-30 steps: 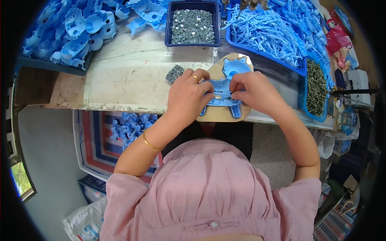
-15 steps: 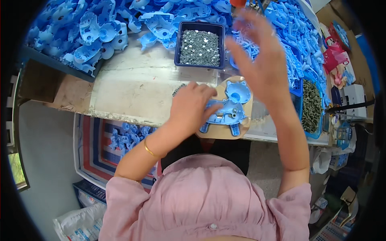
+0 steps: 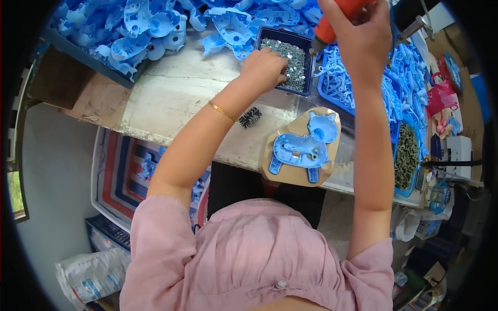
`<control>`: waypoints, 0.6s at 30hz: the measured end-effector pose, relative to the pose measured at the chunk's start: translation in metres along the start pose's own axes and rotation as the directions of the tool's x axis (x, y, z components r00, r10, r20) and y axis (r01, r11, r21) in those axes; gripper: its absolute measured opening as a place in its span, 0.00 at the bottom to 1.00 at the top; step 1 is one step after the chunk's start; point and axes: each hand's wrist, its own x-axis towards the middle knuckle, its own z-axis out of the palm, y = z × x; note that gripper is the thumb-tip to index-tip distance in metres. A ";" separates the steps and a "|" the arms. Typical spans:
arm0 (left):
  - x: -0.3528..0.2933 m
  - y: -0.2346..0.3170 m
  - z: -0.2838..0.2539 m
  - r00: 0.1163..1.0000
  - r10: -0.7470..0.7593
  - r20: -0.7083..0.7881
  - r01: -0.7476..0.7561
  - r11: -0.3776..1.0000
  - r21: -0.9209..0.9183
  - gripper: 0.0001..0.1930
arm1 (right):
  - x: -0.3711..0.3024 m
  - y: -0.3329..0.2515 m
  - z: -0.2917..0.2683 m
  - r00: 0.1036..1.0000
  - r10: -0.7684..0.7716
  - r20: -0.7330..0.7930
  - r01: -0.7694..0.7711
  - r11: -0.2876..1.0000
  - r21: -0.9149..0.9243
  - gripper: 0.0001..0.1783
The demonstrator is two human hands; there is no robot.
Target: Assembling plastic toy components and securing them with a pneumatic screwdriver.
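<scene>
My left hand (image 3: 262, 70) reaches into a dark blue tray (image 3: 309, 78) full of small grey screws (image 3: 290, 61). Its fingers are curled down at the screws, and what they pinch is hidden. High on the right, my right hand (image 3: 367, 39) is wrapped round a red electric screwdriver (image 3: 326, 30), whose tip points down beside the tray's right edge. Closer to me, a light blue animal-shaped toy shell half (image 3: 300, 150) lies hollow side up in a tan board (image 3: 276, 178). A small metal piece sits inside the shell. Left of the board rests a dark bristly clump (image 3: 250, 117).
Blue shell parts (image 3: 150, 31) are heaped at the back left. Thin blue parts fill a basket (image 3: 332, 93) at the right, near a blue bin of dark screws (image 3: 405, 163). Below the table's left edge stands a striped-lined container (image 3: 111, 176) with blue parts.
My left hand has left the toy shell and moved up into the screw tray. My right hand, empty before, has risen and taken hold of the electric screwdriver.
</scene>
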 end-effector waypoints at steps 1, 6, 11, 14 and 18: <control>-0.002 -0.001 -0.003 0.999 -0.004 0.052 0.003 1.000 0.013 0.09 | 0.002 -0.001 -0.009 0.984 0.087 0.154 -0.084 0.996 -0.026 0.35; -0.007 0.000 -0.001 0.992 0.030 -0.120 -0.030 1.000 0.004 0.07 | 0.006 0.011 -0.031 0.944 0.128 0.303 -0.128 0.992 -0.021 0.21; -0.016 0.000 0.002 0.962 0.122 -0.246 -0.102 0.991 0.091 0.09 | -0.001 0.012 -0.048 0.876 0.137 0.462 -0.149 0.989 -0.009 0.24; -0.020 -0.002 -0.006 0.983 0.098 -0.158 -0.085 0.993 0.084 0.10 | -0.005 0.004 -0.050 0.785 0.205 0.585 -0.296 0.953 0.065 0.23; -0.029 0.010 -0.014 0.986 0.015 -0.165 -0.010 0.999 0.037 0.07 | -0.013 0.009 -0.051 0.762 0.199 0.617 -0.318 0.944 0.089 0.20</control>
